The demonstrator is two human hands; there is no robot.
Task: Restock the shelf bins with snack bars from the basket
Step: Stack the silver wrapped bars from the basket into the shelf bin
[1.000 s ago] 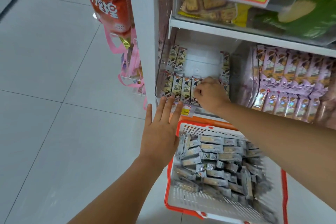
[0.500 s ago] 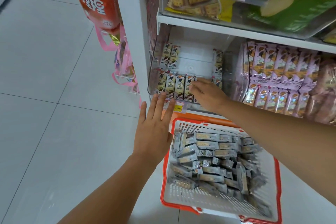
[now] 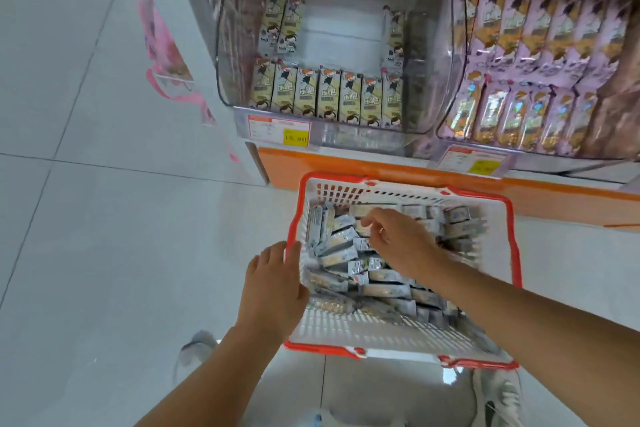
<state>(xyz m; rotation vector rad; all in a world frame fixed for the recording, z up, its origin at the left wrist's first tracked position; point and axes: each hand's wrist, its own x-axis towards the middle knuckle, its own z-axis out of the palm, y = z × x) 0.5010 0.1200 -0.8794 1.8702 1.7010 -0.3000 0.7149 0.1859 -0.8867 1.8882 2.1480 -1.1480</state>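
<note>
Snack bars [image 3: 341, 255] in silvery-grey wrappers with tan panels lie heaped every way in the white, red-rimmed basket [image 3: 513, 253], right under the right hand [image 3: 401, 243]. Its fingers [image 3: 373, 224] curl down onto the heap; whether they pinch a bar I cannot tell. The left hand [image 3: 277, 282], fingers straight and together, is at the basket's left rim. Beyond both hands a clear bin [image 3: 339, 42] holds a front row of cream packs [image 3: 329, 99].

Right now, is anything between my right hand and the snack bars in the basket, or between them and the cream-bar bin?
Nothing visible. The right hand hovers over the loose snack bars in the basket, and the clear bin beyond looks open on top.
</note>
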